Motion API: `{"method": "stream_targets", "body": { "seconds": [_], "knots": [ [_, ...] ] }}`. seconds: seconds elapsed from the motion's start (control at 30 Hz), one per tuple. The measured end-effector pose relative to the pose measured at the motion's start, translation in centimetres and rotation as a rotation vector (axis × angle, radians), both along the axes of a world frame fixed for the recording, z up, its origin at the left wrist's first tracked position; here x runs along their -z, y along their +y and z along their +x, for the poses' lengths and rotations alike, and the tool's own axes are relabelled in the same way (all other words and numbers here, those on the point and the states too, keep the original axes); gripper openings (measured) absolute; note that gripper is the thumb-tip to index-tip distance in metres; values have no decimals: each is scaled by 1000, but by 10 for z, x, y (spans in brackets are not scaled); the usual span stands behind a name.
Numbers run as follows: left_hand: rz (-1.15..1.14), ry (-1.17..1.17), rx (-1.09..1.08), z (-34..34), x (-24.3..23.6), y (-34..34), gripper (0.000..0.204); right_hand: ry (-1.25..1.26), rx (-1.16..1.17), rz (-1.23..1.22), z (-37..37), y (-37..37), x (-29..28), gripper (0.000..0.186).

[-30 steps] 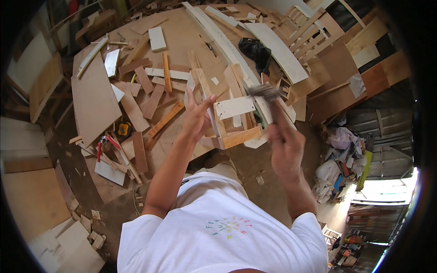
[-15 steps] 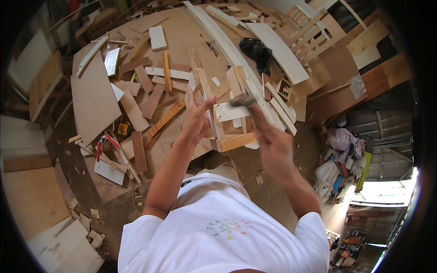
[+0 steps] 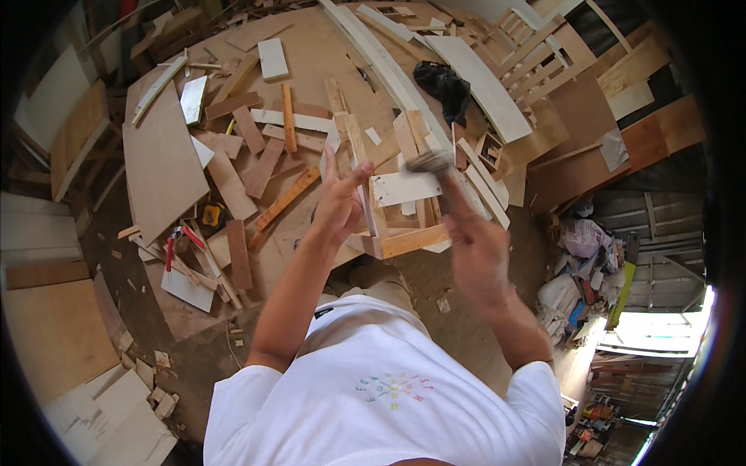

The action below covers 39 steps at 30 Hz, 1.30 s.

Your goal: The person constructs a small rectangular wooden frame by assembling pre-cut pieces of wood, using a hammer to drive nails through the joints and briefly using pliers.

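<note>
My right hand [image 3: 480, 260] is closed around the handle of a hammer [image 3: 429, 162], both slightly smeared by motion. The hammer head is over the right end of a white-faced board [image 3: 402, 189]; whether it touches cannot be made out. That board spans a small wooden frame [image 3: 412, 241] at the table's near edge. My left hand [image 3: 339, 203] grips the frame's left side, thumb across its top edge and index finger stretched along it. The other fingers of that hand are partly hidden behind the wood.
Wood offcuts [image 3: 264, 167] lie scattered over the left of the big table panel [image 3: 311, 46]. Red-handled pliers [image 3: 169, 255] and a yellow-black tape measure [image 3: 211, 215] are among them. Long white boards [image 3: 381, 62] and a black plastic bag [image 3: 443, 85] lie farther back. Bagged rubbish [image 3: 563, 291] sits at right.
The right hand and hammer have shifted slightly right, with the hammer head still above the white-faced board. My left hand keeps its hold on the frame. The whole view has shifted slightly.
</note>
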State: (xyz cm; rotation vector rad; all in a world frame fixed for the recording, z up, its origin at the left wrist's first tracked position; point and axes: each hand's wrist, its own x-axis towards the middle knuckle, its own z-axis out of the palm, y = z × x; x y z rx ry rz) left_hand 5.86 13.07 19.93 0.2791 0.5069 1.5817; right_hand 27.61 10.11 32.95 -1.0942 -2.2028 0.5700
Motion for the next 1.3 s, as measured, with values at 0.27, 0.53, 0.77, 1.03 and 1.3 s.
{"method": "stream_targets", "body": {
  "seconds": [0.27, 0.53, 0.77, 1.03, 1.3],
  "knots": [
    [-20, 35, -7, 0, -3, 5, 115, 42, 21, 21, -7, -1, -3, 69],
    [-13, -21, -12, 5, -1, 2, 98, -8, -43, 50, 3, 2, 24, 75],
    [38, 7, 6, -2, 1, 5, 114, -23, -101, 69, -2, 5, 13, 73],
    [42, -10, 20, -3, 6, 4, 115, -48, -115, 91, -4, 2, 10, 68],
    [47, -2, 20, -2, 5, 4, 115, 27, 12, 107, -2, -5, 6, 63]
  ]
}}
